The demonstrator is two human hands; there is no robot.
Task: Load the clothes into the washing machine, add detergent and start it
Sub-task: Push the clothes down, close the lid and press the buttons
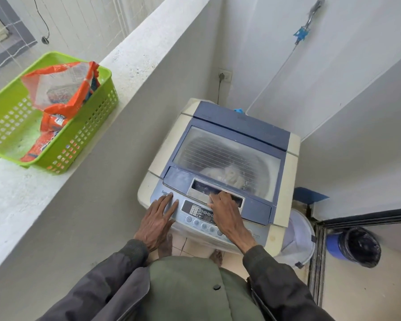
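A top-loading washing machine (285, 172) with a blue lid stands in the corner; the lid is down. Pale clothes (227, 173) show through its clear window inside the drum. My left hand (156, 220) lies flat, fingers spread, on the left end of the control panel (196, 210). My right hand (225, 210) reaches over the panel with its fingertips on the lid's handle recess (202, 187). An open orange detergent bag (63, 98) lies in a green basket (86, 140) on the ledge to the left.
A concrete ledge (130, 66) runs along the left. A white mesh laundry basket (299, 239) stands right of the machine, a blue bucket (352, 246) beyond a door track. A wall socket (225, 76) and tap (310, 17) are behind.
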